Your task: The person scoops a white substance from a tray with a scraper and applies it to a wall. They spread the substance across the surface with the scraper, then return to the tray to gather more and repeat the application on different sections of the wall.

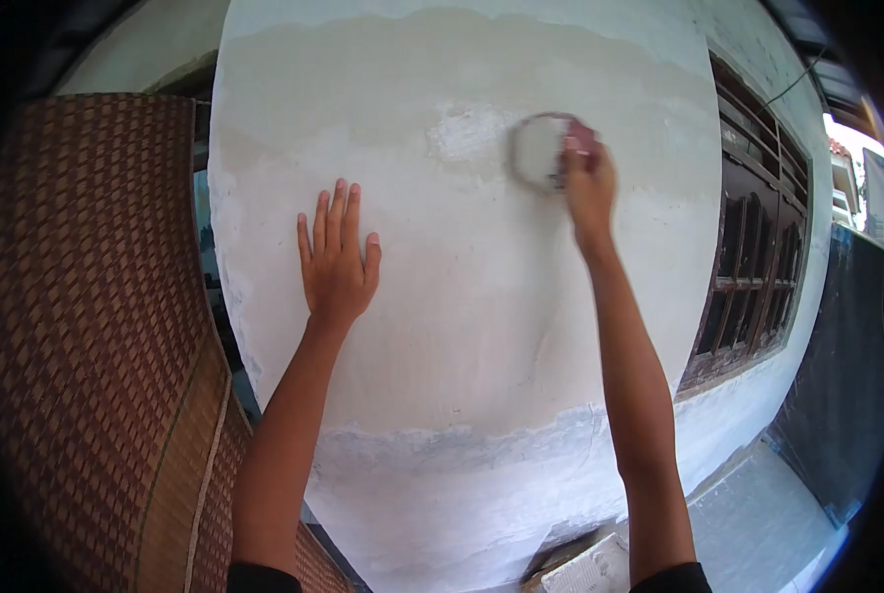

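Note:
My left hand (337,259) lies flat against a pale plastered wall (442,336), its fingers spread and pointing up, with nothing in it. Higher and to the right, my right hand (590,188) is closed on a reddish-brown piece that looks like sandpaper (582,138). A round, pale part with a dark rim extends left from it, blurred by motion. The sandpaper is at the wall's surface, just right of a rough whiter patch (467,131). My fingers cover part of it.
At left hangs a brown woven screen (86,296). A dark wooden window (753,237) with bars is set in the wall at right. Below stands a whitish, stained container or slab (585,568) near the wall's base. A dark panel (838,366) stands far right beside the tiled floor (758,514).

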Motion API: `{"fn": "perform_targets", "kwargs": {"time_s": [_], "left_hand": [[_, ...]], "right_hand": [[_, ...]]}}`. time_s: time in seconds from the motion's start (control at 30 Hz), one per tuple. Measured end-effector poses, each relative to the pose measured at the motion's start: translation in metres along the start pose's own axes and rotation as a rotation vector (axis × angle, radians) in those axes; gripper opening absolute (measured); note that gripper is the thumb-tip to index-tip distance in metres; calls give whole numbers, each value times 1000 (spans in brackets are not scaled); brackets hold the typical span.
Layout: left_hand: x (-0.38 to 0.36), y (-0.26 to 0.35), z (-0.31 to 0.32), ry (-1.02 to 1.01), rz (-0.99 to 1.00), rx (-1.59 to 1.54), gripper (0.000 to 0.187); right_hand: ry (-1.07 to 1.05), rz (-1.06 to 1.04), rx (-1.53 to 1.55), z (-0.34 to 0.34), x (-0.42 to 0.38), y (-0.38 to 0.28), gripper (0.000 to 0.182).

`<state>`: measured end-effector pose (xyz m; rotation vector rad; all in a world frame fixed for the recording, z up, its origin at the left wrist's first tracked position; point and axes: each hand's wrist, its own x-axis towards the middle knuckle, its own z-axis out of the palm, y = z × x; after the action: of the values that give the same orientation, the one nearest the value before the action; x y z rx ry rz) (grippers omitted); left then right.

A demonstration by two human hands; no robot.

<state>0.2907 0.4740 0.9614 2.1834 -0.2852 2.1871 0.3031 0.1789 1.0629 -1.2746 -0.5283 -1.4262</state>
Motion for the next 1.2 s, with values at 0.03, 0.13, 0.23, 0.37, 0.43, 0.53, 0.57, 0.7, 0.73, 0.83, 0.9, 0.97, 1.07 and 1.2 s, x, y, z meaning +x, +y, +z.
{"fn": "perform_targets", "kwargs": {"time_s": [0.03, 0.13, 0.23, 0.37, 0.43, 0.53, 0.57, 0.7, 0.73, 0.83, 0.9, 0.97, 1.07, 1.2], "left_hand": [[0, -1, 0, -8, 8, -14, 59], [-1, -4, -1, -12, 29, -25, 59], [-2, -3, 1, -11, 13, -14, 59], [-2, 0, 0, -5, 1, -11, 59], [-2, -3, -1, -20, 15, -20, 60], [-3, -3, -2, -20, 25, -38, 59], [-4, -3, -1, -17, 20, -33, 59], [-4, -1, 2, -14, 2, -19, 58], [-4, -2, 3, -18, 4, -20, 58], [-4, -4, 1, -17, 17, -63, 59], [-4, -5, 1, -19, 22, -54, 59], [-5, -6, 1, -22, 22, -45, 59], [-4, -4, 1, -20, 5, -31, 59], [-5, -5, 0, -33, 9, -41, 59]], "right_hand": [[-84, -75, -20, 12, -8, -1, 24], [-137, -189, -298, 16, -9, 5, 24], [52, 133, -263, -20, 12, 11, 30], [22, -23, 25, -8, 5, 18, 27], [-165, -114, -89, 7, -11, 3, 29], [-64, -46, -352, -10, 4, 9, 28], [60, 20, -338, -15, 12, 15, 27], [72, -62, -77, 0, 12, -2, 28], [-22, -136, -86, 13, 13, 0, 30], [-272, -226, -97, 52, -1, -32, 31], [-340, -116, -274, 56, 12, -45, 31], [-79, -135, -389, 54, 40, -27, 31], [123, 113, -204, 35, 49, -53, 33], [-212, -184, -114, 65, 36, -48, 34]]}}
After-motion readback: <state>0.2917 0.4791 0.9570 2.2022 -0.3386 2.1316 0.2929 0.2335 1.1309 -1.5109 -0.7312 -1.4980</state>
